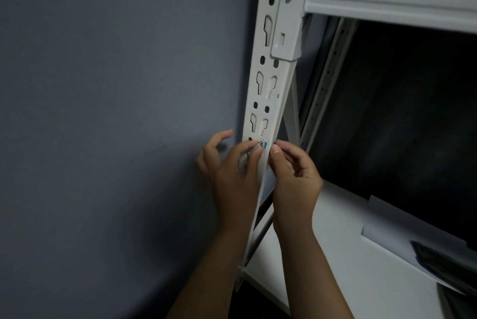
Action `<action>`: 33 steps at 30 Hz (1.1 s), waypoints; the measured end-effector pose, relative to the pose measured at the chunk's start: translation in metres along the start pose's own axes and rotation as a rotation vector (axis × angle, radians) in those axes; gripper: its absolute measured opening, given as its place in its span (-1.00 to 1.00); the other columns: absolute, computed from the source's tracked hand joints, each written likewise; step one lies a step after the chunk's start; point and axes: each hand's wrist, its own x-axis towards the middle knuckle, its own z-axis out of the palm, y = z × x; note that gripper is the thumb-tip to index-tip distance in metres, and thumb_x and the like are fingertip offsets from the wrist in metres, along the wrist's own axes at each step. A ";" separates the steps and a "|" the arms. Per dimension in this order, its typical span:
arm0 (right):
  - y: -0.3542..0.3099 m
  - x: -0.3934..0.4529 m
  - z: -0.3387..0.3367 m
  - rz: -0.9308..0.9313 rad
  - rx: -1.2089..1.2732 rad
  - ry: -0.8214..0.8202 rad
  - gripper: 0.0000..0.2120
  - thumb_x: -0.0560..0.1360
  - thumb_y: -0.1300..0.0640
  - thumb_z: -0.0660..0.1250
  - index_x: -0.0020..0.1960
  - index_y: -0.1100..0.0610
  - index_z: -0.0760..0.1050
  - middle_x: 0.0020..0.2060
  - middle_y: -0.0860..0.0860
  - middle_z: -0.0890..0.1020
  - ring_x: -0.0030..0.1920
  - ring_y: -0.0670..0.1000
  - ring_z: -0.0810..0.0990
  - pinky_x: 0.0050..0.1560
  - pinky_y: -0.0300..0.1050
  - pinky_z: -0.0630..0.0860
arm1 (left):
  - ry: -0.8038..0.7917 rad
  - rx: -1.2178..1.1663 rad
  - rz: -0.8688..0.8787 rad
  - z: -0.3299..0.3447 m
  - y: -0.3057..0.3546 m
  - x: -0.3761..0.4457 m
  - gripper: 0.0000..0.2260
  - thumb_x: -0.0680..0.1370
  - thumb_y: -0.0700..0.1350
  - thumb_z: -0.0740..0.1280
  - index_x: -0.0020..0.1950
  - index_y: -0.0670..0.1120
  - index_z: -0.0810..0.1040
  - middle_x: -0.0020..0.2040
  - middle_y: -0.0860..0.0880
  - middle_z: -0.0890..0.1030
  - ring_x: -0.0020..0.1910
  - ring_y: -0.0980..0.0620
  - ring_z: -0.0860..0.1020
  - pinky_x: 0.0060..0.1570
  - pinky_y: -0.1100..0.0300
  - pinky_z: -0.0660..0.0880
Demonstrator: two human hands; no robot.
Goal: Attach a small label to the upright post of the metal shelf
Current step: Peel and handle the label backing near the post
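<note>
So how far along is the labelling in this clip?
Done: the label is already against the white post, below a pair of keyhole slots. In hand: the left hand and right hand meet at it with their fingertips, apparently pressing it down. Left: smoothing it flat and letting go; whether it is fully stuck cannot be seen.
</note>
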 end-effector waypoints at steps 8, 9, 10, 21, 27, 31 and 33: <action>0.002 0.001 -0.001 0.014 0.014 0.006 -0.88 0.48 0.31 0.37 -0.05 0.13 0.60 -0.17 -0.04 0.69 -0.13 -0.07 0.68 -0.09 -0.26 0.60 | -0.030 -0.033 -0.053 0.001 0.003 0.010 -0.71 0.39 -0.16 0.48 -0.29 0.21 0.49 0.14 0.24 0.34 0.15 0.48 0.13 0.08 0.60 0.13; 0.002 0.001 0.000 0.014 0.018 0.005 -0.87 0.48 0.31 0.37 -0.05 0.12 0.60 -0.16 -0.02 0.69 -0.12 -0.07 0.68 -0.10 -0.28 0.59 | -0.037 -0.023 -0.063 0.002 0.001 0.010 -0.73 0.39 -0.15 0.48 -0.30 0.20 0.50 0.13 0.30 0.31 0.15 0.47 0.13 0.10 0.56 0.15; 0.002 0.001 0.000 0.014 0.019 0.004 -0.87 0.48 0.32 0.37 -0.05 0.12 0.60 -0.15 -0.01 0.69 -0.12 -0.08 0.68 -0.11 -0.30 0.58 | -0.046 -0.009 -0.067 0.002 0.000 0.010 -0.76 0.39 -0.14 0.48 -0.29 0.18 0.51 0.11 0.33 0.30 0.13 0.45 0.13 0.12 0.49 0.19; 0.000 -0.001 -0.002 0.013 0.008 -0.006 -0.86 0.48 0.32 0.37 -0.06 0.12 0.60 -0.24 -0.13 0.69 -0.15 -0.12 0.67 -0.12 -0.32 0.58 | 0.057 0.002 -0.049 0.000 0.006 0.003 -0.68 0.35 -0.08 0.53 -0.26 0.30 0.47 0.17 0.32 0.26 0.19 0.23 0.18 0.12 0.42 0.23; 0.000 -0.001 -0.002 0.012 0.014 0.008 -0.87 0.48 0.33 0.37 -0.06 0.12 0.60 -0.22 -0.08 0.68 -0.16 -0.15 0.67 -0.13 -0.35 0.56 | 0.100 0.017 -0.026 0.004 0.006 0.003 -0.67 0.36 -0.12 0.52 -0.18 0.30 0.49 0.16 0.33 0.27 0.21 0.17 0.22 0.19 0.27 0.31; 0.001 -0.002 -0.001 0.016 0.008 0.017 -0.87 0.48 0.32 0.37 -0.04 0.14 0.60 -0.19 -0.06 0.68 -0.14 -0.13 0.67 -0.11 -0.33 0.58 | 0.058 0.018 -0.091 0.005 0.004 0.003 -0.85 0.38 -0.12 0.50 -0.26 0.09 0.57 0.20 0.09 0.38 0.15 0.24 0.18 0.05 0.65 0.10; 0.001 -0.002 0.000 0.012 0.002 0.020 -0.87 0.49 0.32 0.37 -0.04 0.13 0.60 -0.19 -0.07 0.68 -0.13 -0.13 0.67 -0.10 -0.31 0.58 | 0.036 0.026 -0.098 0.005 0.003 0.005 -0.85 0.38 -0.13 0.49 -0.28 0.07 0.56 0.16 0.10 0.37 0.13 0.24 0.17 0.04 0.65 0.09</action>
